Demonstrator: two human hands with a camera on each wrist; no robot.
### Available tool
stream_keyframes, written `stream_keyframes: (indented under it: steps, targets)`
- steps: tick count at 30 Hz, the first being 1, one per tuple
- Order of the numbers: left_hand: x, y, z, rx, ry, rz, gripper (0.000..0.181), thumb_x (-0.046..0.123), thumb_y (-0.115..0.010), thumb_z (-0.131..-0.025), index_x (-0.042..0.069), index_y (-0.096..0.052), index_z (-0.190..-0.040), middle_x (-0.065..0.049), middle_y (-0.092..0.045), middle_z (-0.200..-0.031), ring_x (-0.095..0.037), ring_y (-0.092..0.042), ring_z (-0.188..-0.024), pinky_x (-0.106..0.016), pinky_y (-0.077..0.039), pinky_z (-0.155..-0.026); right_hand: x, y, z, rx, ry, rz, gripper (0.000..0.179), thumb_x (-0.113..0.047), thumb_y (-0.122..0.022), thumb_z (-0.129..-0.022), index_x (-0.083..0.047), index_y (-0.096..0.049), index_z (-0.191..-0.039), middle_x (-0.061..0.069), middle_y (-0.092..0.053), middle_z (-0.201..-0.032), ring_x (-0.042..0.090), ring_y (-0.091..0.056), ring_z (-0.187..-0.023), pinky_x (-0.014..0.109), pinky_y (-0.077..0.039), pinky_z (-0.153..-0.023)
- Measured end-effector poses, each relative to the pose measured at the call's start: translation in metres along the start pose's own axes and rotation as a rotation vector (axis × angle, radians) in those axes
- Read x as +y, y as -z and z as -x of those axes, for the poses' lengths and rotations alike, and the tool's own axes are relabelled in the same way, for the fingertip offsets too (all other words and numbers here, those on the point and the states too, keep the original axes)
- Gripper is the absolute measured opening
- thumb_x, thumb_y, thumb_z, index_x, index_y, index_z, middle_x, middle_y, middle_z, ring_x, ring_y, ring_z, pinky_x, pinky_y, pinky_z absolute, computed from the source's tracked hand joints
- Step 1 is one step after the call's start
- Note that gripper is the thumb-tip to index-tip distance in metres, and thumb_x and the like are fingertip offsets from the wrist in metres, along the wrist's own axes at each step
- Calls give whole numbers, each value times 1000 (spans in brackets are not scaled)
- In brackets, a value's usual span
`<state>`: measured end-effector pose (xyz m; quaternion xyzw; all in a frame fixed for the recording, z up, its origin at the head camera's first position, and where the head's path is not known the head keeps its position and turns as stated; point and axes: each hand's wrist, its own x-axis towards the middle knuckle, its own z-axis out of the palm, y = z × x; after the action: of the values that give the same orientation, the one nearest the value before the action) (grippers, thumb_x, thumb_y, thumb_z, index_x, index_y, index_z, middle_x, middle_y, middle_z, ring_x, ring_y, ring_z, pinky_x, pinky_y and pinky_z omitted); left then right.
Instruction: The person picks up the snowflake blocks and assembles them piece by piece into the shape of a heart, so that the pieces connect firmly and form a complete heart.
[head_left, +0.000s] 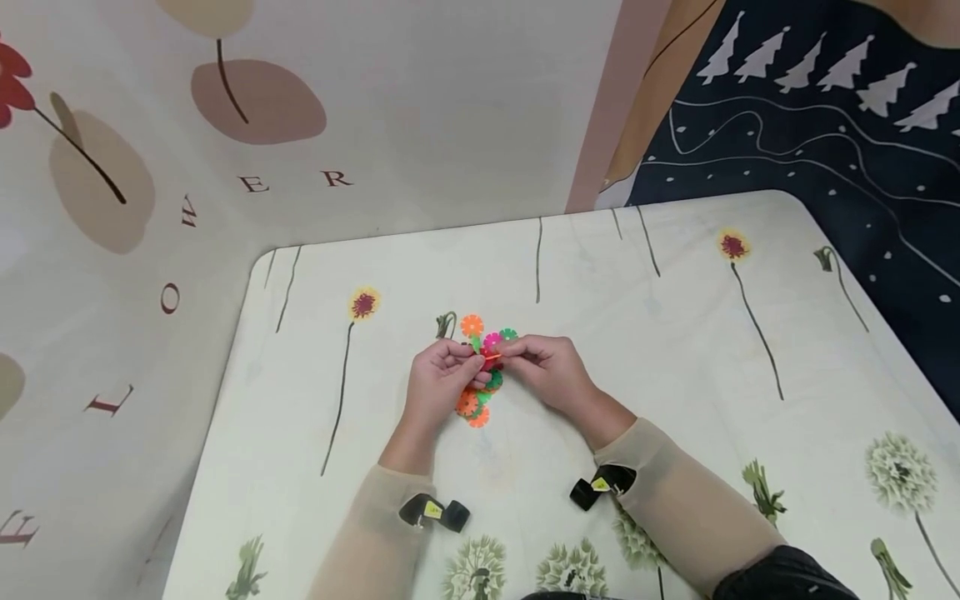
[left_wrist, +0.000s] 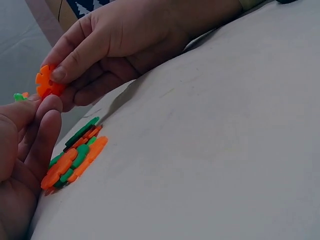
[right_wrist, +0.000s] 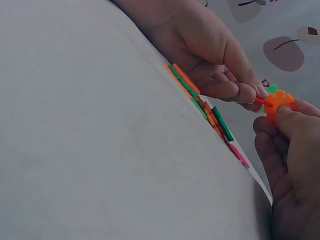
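Note:
Between the two hands is an orange notched snowflake disc point(right_wrist: 278, 102), which my right hand point(head_left: 549, 371) pinches between thumb and fingers. My left hand point(head_left: 438, 383) pinches a red snowflake disc point(right_wrist: 260, 100), seen edge-on and touching the orange one in the right wrist view. A green snowflake disc point(right_wrist: 272, 89) shows behind them; whether it is joined to the others I cannot tell. Under and around the hands lies a loose pile of snowflake discs, among them an orange disc point(head_left: 472, 325), a pink disc point(head_left: 492, 340) and a green disc point(head_left: 494, 381). The left fingers partly cover the pile.
A white table point(head_left: 637, 333) with printed flowers spreads beneath the hands. Beyond its far edge stands a pale wall covering point(head_left: 450, 108) with printed letters. Dark blue fabric point(head_left: 787, 150) with white trees hangs at the right. Each wrist bears a small black camera point(head_left: 442, 511).

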<state>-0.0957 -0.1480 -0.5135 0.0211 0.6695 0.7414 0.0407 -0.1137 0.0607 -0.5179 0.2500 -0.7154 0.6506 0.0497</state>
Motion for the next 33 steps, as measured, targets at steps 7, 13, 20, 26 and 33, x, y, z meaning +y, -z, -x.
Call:
stream_keyframes:
  steps: [7, 13, 20, 26, 33]
  targets:
    - [-2, -4, -1, 9, -61, 45, 16, -13, -70, -97, -12, -61, -110, -16, -74, -92, -16, -76, -74, -32, -66, -72, 1, -1, -1, 37, -11, 19, 19, 11, -77, -92, 4, -80, -109, 15, -79, -110, 33, -77, -104, 32, -63, -89]
    - [-1, -7, -2, 43, -58, 18, 18, -11, -69, -99, -7, -59, -113, -15, -72, -96, -18, -76, -80, -33, -65, -78, 0, 3, -4, 125, -60, 301, 45, 2, -81, -93, 1, -66, -135, 12, -74, -127, 27, -67, -118, 39, -57, -101]
    - [0, -8, -2, 66, -36, 20, 17, -10, -69, -99, -6, -59, -113, -18, -71, -97, -20, -76, -81, -33, -65, -78, -1, 6, -8, -97, -234, 692, 48, -26, -75, -100, -9, -66, -144, 15, -54, -155, 41, -35, -149, 59, -35, -120]
    - [0, -9, -2, 65, -35, -24, 19, -8, -70, -99, -5, -60, -114, -17, -71, -98, -19, -75, -80, -32, -65, -77, -4, 4, -9, -225, -304, 835, 49, -33, -65, -106, -15, -62, -152, 16, -38, -168, 43, -19, -158, 63, -27, -125]
    - [-1, -9, -2, 62, -30, -63, 18, -4, -69, -101, -2, -60, -116, -17, -71, -99, -20, -75, -82, -30, -65, -78, -4, 1, -11, -146, -323, 762, 32, -24, -75, -101, -11, -70, -130, 17, -45, -162, 41, -25, -155, 61, -29, -124]
